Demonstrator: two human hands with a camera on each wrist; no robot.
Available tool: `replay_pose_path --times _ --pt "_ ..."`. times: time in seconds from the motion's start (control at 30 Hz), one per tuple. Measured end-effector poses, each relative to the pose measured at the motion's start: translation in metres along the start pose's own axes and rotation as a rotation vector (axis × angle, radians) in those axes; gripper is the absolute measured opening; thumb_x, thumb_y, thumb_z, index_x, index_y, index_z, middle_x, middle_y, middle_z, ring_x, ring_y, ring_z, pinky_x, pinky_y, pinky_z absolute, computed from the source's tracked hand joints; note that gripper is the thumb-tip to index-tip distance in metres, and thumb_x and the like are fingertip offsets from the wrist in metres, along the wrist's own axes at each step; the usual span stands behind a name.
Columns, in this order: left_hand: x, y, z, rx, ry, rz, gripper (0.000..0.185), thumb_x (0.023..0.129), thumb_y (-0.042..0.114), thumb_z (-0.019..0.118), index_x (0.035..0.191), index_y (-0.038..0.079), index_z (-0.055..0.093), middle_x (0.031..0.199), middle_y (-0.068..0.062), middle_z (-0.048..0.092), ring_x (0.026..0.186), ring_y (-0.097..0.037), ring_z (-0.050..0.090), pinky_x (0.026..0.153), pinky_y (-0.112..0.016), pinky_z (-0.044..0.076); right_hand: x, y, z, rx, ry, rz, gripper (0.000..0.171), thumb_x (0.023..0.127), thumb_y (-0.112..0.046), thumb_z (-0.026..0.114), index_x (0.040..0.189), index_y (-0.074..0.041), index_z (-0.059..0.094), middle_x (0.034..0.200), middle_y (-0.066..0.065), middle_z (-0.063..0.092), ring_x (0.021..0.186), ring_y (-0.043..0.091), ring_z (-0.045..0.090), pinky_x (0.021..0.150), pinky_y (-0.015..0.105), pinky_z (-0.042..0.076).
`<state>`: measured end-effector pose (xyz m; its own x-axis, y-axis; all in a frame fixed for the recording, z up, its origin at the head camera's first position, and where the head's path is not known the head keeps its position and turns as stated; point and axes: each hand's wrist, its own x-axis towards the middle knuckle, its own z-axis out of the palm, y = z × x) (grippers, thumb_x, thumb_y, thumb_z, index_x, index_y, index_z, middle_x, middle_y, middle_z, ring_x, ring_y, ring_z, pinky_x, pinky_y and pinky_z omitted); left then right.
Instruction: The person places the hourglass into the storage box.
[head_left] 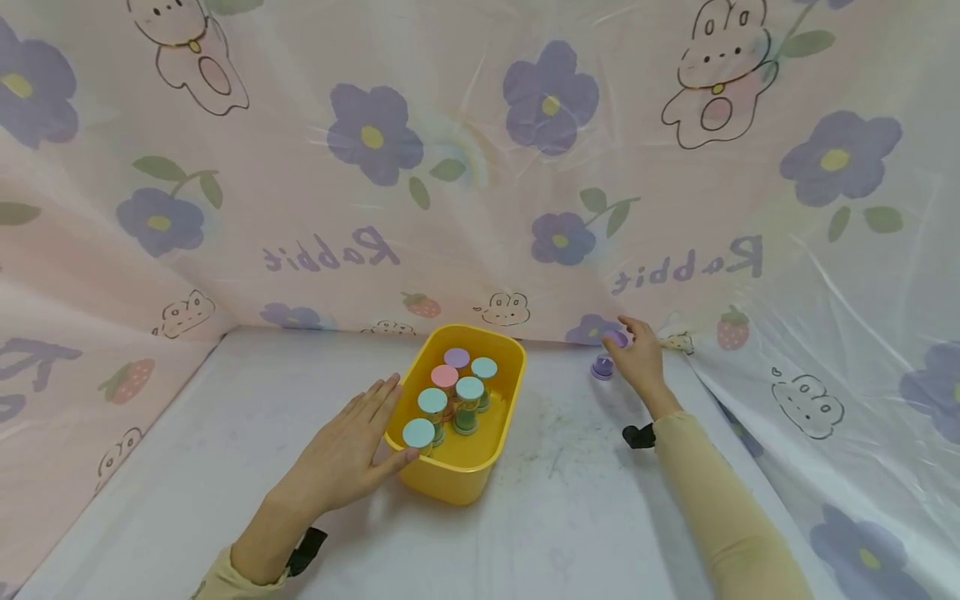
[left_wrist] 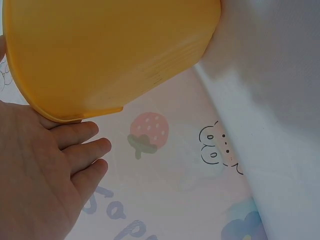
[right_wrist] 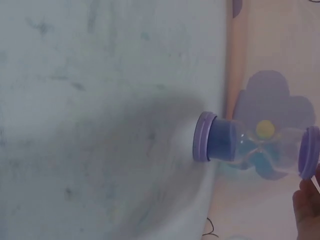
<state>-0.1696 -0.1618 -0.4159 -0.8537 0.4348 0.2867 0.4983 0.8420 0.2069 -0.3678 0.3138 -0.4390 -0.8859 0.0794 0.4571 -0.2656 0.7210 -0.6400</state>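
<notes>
A small hourglass [right_wrist: 246, 145] has purple caps, a clear waist and blue-purple sand in its bottom bulb. My right hand [head_left: 639, 358] pinches its top cap [head_left: 617, 338] between thumb and fingers, above the purple base [head_left: 602, 367]. In the right wrist view only some fingertips [right_wrist: 306, 202] show beside the cap. With fingers straight, my left hand [head_left: 341, 450] rests against the left side of a yellow bin [head_left: 450, 485], its thumb near the front rim. The left wrist view shows those fingers [left_wrist: 85, 155] next to the bin's outer wall.
Inside the bin stand several hourglasses, with light blue caps [head_left: 418, 433], a pink cap [head_left: 444, 377] and a purple cap [head_left: 457, 358]. A white tabletop [head_left: 555, 517] lies beneath. A flower-and-rabbit printed curtain [head_left: 465, 167] encloses the back and sides.
</notes>
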Motion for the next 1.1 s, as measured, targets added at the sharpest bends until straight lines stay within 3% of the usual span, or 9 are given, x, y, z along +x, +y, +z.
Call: replay_pose_path --times 0.37,1.1 --pt "0.000 0.000 0.000 0.000 0.000 0.000 0.097 0.100 0.068 0.052 0.162 -0.002 0.027 0.171 -0.015 0.022 0.157 -0.036 0.026 0.126 -0.053 0.026 0.001 0.007 0.000 -0.048 -0.114 0.058 0.059 0.098 -0.015 0.069 0.144 0.015 0.048 0.138 0.036 0.051 0.121 0.048 0.056 0.104 0.057 0.050" --pt "0.000 0.001 0.000 -0.004 0.013 0.002 0.096 0.100 0.066 0.054 0.162 -0.002 0.028 0.171 -0.015 0.023 0.156 -0.036 0.027 0.126 -0.053 0.027 -0.010 0.006 0.001 -0.020 -0.114 0.056 0.054 0.099 -0.012 0.069 0.140 0.017 0.051 0.126 0.036 0.051 0.113 0.048 0.062 0.097 0.056 0.057"
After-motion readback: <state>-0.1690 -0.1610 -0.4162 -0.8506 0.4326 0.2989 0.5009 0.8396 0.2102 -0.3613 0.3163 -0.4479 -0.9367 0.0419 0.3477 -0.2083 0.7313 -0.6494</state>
